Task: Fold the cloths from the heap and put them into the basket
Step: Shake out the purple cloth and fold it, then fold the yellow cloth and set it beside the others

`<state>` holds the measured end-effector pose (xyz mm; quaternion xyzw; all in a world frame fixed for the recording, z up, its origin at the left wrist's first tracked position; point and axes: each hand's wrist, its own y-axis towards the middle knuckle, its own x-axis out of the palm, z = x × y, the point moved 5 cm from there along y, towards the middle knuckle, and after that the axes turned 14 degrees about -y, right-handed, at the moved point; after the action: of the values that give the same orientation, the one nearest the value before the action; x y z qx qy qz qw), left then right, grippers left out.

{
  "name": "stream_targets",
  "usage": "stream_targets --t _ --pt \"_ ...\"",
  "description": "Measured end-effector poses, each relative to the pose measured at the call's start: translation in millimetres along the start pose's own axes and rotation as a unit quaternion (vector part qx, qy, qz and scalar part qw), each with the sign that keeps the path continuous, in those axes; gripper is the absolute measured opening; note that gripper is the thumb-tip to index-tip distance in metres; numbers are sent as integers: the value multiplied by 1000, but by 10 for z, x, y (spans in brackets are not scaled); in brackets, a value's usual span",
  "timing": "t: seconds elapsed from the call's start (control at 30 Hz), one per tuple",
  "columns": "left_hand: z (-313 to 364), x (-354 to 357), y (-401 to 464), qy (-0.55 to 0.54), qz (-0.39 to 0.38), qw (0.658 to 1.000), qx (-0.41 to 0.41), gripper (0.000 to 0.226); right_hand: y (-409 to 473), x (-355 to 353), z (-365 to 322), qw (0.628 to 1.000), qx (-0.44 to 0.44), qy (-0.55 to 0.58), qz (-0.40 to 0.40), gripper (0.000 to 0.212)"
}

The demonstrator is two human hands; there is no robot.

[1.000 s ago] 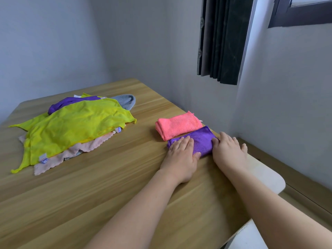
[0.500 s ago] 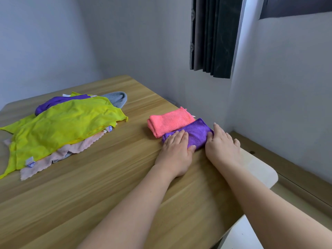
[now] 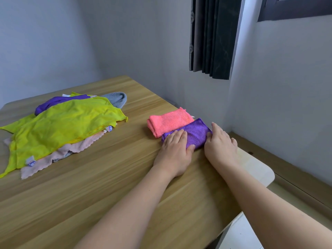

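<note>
A folded purple cloth (image 3: 195,133) lies near the table's right edge, touching a folded coral cloth (image 3: 170,121) just behind it. My left hand (image 3: 176,150) lies palm down on the purple cloth's left half, with its thumb at the near edge. My right hand (image 3: 221,146) rests flat on the table, its thumb side against the cloth's right end. The heap (image 3: 68,126) sits at the left: a yellow-green cloth on top, a pale pink one (image 3: 77,148) beneath, a purple one (image 3: 53,103) and a grey one (image 3: 116,98) behind. No basket is in view.
The wooden table (image 3: 107,186) stands in a corner between grey walls. A dark curtain (image 3: 213,36) hangs above the folded cloths. A pale rounded board (image 3: 255,164) juts out at the table's right edge, with a wooden ledge (image 3: 287,169) behind it.
Both hands stay on the purple cloth in the same pose. The view has shifted slightly; the cloths have not visibly moved on the table.
</note>
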<state>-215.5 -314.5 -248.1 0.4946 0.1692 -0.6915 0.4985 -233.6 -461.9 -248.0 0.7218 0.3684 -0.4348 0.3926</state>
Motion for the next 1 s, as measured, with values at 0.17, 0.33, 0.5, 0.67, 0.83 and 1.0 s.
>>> stream_targets --t 0.17,0.33,0.5,0.67,0.83,1.0 --pt "0 -232 -226 -21 52 998 20 66 -205 -187 -113 995 -36 8 92 50" --pt "-543 -623 -642 -3 101 995 -17 73 -613 -252 -530 978 -160 1 137 58" --pt "-1131 -1085 -1065 16 127 989 -79 65 -969 -181 -1079 972 -204 26 110 57" --pt "-1555 -1381 -1360 12 161 981 -110 55 -1218 -17 -1679 957 -276 19 87 57" --pt "-1918 -1515 -1373 16 188 973 -130 53 -1221 183 -2144 949 -311 13 53 55" --pt "-2128 -1619 -1235 17 202 970 -136 48 -1040 363 -2478 949 -314 17 31 52"
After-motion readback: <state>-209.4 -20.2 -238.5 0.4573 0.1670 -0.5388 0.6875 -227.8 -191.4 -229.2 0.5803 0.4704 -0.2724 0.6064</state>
